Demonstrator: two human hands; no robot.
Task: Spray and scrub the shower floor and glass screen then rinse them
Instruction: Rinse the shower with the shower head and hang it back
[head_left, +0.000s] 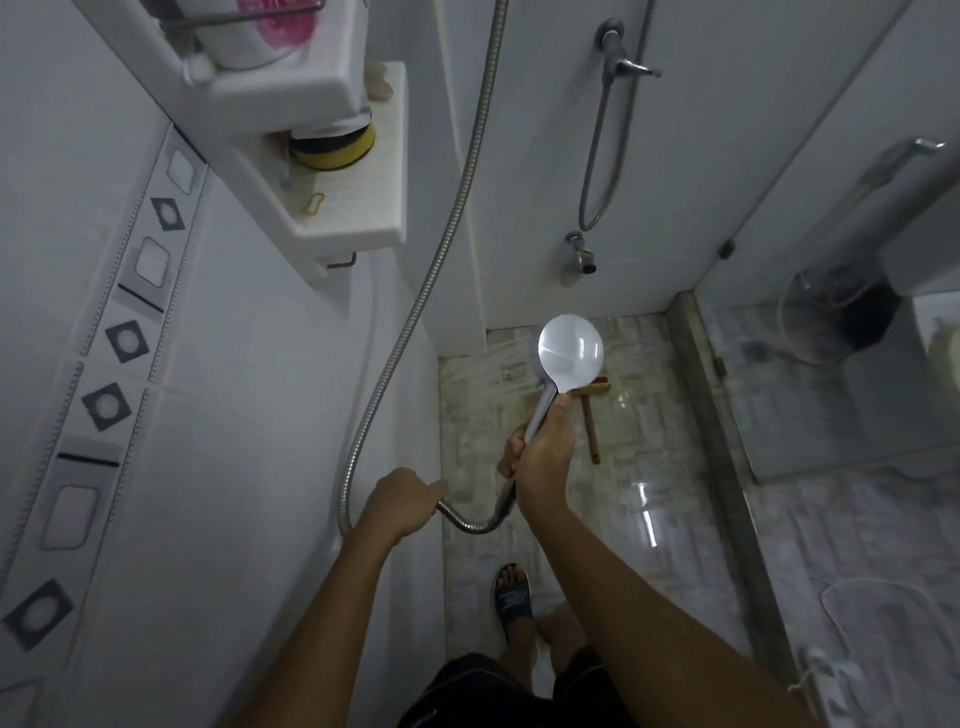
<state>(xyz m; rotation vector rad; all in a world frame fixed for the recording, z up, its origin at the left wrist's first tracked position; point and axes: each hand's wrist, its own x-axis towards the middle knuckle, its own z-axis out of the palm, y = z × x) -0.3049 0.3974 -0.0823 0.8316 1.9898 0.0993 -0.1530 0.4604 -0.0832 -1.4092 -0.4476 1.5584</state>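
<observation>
Shower floor (639, 457): head view. We look down on pale patterned tiles, glossy with reflected light, lying between the white wall on our left and a metal threshold strip (727, 441) on our right.
Glass screen (810, 218): it stands upright on that strip at the right edge of the floor, with a metal handle (904, 156) high up. Through it we see more tiled floor, blurred.
Shower head (571, 353): round and chrome, with its shiny back turned to us, it is held above the far part of the floor.
Right hand (540, 441): we grasp the shower head's handle, with the fingers wrapped round it and the thumb lying along the stem toward the disc.
Left hand (402, 501): clenched round the hose just below the handle, close to the left wall.
Hose (415, 312): ribbed metal. It curves from the handle through our left hand, then climbs the wall and leaves the top of the view.
Brush (592, 421): wooden-handled, lying flat on the floor tiles. Its bristle end is partly hidden behind the shower head and our right hand.
Foot (513, 597): in a dark sandal, planted on the near floor.
Tap (579, 254): low on the back wall, under a mixer valve (623, 62) with a second looped hose.
Shelf (363, 223): white, upper left — a yellow-and-black round container (332, 150) sits on it.
</observation>
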